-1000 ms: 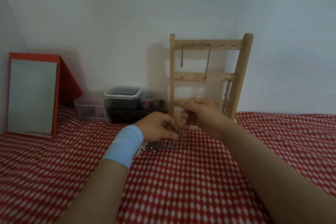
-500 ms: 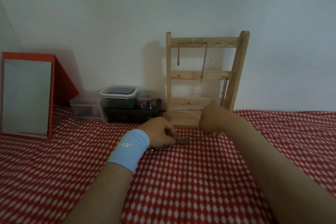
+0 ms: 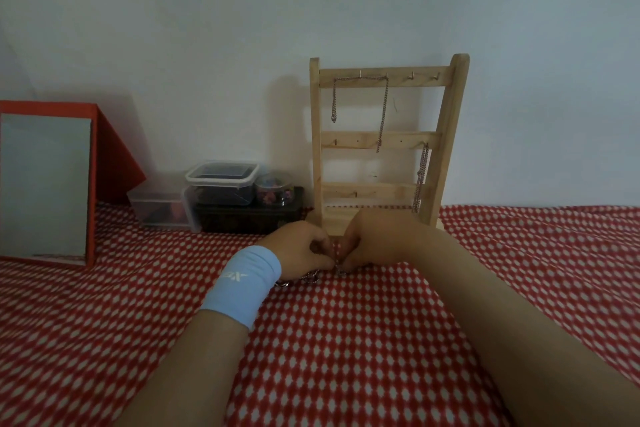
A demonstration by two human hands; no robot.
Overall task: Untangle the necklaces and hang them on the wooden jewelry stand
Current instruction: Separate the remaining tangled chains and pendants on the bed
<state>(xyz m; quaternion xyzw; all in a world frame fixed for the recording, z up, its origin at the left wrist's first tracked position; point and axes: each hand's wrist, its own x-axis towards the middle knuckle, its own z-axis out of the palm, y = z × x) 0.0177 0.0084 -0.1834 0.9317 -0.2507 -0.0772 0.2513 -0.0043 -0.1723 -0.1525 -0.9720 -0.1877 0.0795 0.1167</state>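
On the red checked cloth (image 3: 381, 340) in front of me, the wooden jewelry stand (image 3: 446, 135) is standing upright against the wall, and I am working just at its foot. Part of the job is looking done: one chain (image 3: 385, 104) is hanging draped across the top rail, and a second chain (image 3: 421, 177) is dangling from the right end of the middle rail. Several bare hooks (image 3: 412, 75) are waiting on the rails, so there is room for more. My left hand (image 3: 301, 250), the one with the blue wristband (image 3: 244, 291), and my right hand (image 3: 374, 239) are meeting close together low over the cloth, fingers curled, each one pinching at the tangled necklaces (image 3: 311, 277) lying between and beneath them. Only a little of that knot is showing under my left hand, so I cannot tell how many pieces are in it or how tightly they are caught. I am judging myself somewhere in the middle: I am teasing the rest apart, and the hanging of those pieces is yet to come.
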